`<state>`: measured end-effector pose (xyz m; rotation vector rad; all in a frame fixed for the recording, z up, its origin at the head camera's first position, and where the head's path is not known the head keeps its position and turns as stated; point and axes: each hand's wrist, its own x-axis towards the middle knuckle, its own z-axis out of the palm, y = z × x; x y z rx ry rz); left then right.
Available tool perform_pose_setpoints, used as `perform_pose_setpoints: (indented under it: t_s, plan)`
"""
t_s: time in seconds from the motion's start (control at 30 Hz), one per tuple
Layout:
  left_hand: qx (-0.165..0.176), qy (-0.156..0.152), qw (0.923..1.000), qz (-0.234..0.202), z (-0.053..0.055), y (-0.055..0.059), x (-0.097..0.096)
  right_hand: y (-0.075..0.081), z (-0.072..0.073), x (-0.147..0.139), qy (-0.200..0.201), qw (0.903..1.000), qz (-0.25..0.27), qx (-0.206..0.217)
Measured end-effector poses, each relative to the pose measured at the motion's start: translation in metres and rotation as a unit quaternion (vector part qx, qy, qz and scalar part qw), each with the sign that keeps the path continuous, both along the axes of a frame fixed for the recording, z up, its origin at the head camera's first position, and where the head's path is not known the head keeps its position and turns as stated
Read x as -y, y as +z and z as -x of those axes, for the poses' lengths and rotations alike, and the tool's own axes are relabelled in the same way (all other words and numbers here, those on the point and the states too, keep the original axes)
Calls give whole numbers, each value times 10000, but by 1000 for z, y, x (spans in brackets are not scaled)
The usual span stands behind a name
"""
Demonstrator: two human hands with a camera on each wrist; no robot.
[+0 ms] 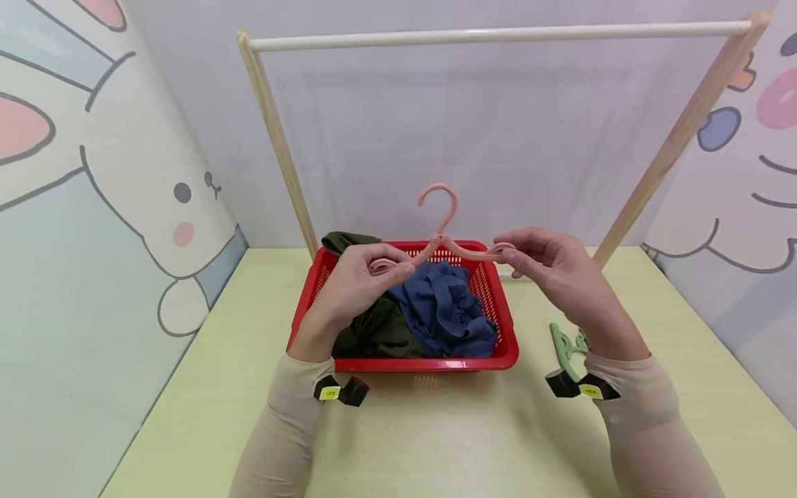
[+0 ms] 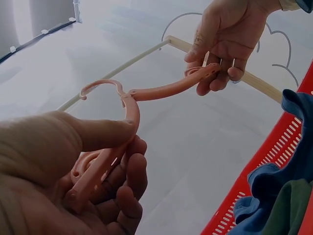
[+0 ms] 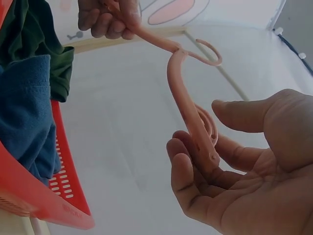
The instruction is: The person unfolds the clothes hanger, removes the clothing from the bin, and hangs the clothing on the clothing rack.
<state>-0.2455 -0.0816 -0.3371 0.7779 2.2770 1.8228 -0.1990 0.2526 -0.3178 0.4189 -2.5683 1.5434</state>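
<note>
A pink folding clothes hanger (image 1: pixel 465 254) is held up over the basket, hook upward, with its arms spread to both sides. My left hand (image 1: pixel 355 283) grips the left arm; in the left wrist view the thumb lies along it and the fingers curl beneath. At the right arm's end is my right hand (image 1: pixel 560 270). The right wrist view shows its fingers curled under the hanger (image 3: pixel 186 103), the thumb lifted off it. Below, a red basket (image 1: pixel 436 364) holds blue cloth (image 1: pixel 448 311) and dark green cloth (image 1: pixel 380 332).
Behind the basket stands a rack with wooden legs and a white bar (image 1: pixel 498 34). A green folding hanger (image 1: pixel 560 349) lies on the pale table (image 1: pixel 423 436), partly hidden by the right wrist. Panels with cartoon drawings flank the table.
</note>
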Motion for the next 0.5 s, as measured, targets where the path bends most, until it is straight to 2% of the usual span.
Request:
perform_pose_setpoints:
  t_s: [0.5]
  plan:
    - [44,-13,9997,236,-2,0,-2,-1,0,2,-123,9995,-143,265]
